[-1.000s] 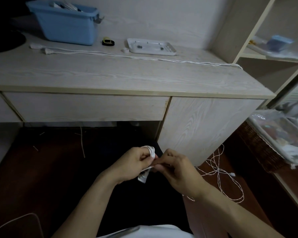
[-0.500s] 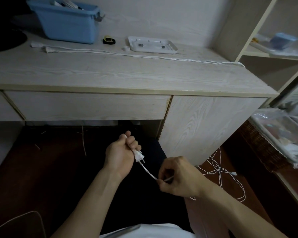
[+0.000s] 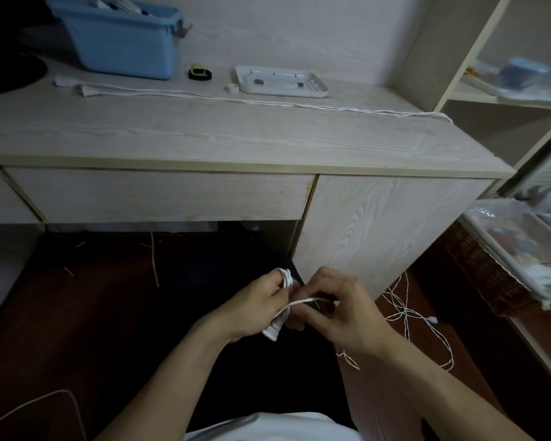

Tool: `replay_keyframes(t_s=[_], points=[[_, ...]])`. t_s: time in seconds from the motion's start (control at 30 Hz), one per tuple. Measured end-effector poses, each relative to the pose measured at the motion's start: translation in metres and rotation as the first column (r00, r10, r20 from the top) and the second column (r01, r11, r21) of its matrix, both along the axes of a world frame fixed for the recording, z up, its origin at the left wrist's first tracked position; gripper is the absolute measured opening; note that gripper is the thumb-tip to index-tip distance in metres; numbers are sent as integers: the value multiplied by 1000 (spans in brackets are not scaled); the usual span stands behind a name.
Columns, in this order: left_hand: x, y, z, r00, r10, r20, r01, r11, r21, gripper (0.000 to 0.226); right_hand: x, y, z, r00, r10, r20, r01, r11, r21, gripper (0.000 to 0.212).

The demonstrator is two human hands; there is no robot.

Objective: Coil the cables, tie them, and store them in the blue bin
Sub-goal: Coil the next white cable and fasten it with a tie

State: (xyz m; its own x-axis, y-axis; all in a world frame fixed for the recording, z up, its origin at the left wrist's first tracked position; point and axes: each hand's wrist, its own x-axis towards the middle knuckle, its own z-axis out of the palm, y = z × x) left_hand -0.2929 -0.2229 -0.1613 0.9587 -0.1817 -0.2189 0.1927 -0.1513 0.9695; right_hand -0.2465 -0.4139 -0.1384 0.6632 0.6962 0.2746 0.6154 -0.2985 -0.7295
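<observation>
The left hand (image 3: 255,305) holds a small coil of thin white cable (image 3: 285,278) looped over its fingers, its grip curled round the loops, with the plug end (image 3: 272,331) hanging just below the palm. The right hand (image 3: 341,308) pinches the free strand (image 3: 303,303) that runs across to the coil, fingers bent tight on it. Both sit near, low in the scene, below the front edge of the pale wood-grain surface (image 3: 236,135).

The likely trouble is the coil springing open: the cable looks slick and springy, and if the right hand pulls the strand hard the loops could slide off the fingers. The loose tail (image 3: 407,313) trails in a tangle on the dark floor to the right, and a snag or knot there would jerk the wrap.

The blue bin (image 3: 121,43) stands far left on the surface, well apart from the hands; it is smooth, rigid plastic with tapered walls and already holds something pale. A second white cable (image 3: 268,101) lies stretched along the far side of the surface, uncoiled, near a shallow white tray (image 3: 318,87).
</observation>
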Motion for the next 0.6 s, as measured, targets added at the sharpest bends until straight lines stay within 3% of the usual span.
replay_keyframes(t_s=[0.1, 0.23, 0.37, 0.4, 0.5, 0.6], points=[[0, -1, 1, 999, -16, -30, 14, 998, -58, 21, 0, 0, 1, 997, -73, 28, 72, 997, 31, 7], [-2, 2, 12, 974, -155, -166, 92, 938, -336, 28, 0, 1, 0, 987, -160, -31, 162, 984, 75, 23], [-3, 10, 14, 942, -228, -248, 219, 974, -63, 36, 3, 0, -7, 997, -62, -53, 57, 995, -86, 39], [-5, 10, 14, 933, -247, -262, 240, 969, -59, 38, 4, 0, -8, 997, -18, -81, 9, 993, -116, 38], [-7, 7, 12, 932, -236, -275, 174, 957, -233, 47, 4, 1, -11, 987, 101, -124, -117, 984, -133, 25], [-6, 5, 11, 956, -189, -222, 115, 944, -310, 45, 3, 4, -10, 972, 50, -228, -76, 992, -105, 30]])
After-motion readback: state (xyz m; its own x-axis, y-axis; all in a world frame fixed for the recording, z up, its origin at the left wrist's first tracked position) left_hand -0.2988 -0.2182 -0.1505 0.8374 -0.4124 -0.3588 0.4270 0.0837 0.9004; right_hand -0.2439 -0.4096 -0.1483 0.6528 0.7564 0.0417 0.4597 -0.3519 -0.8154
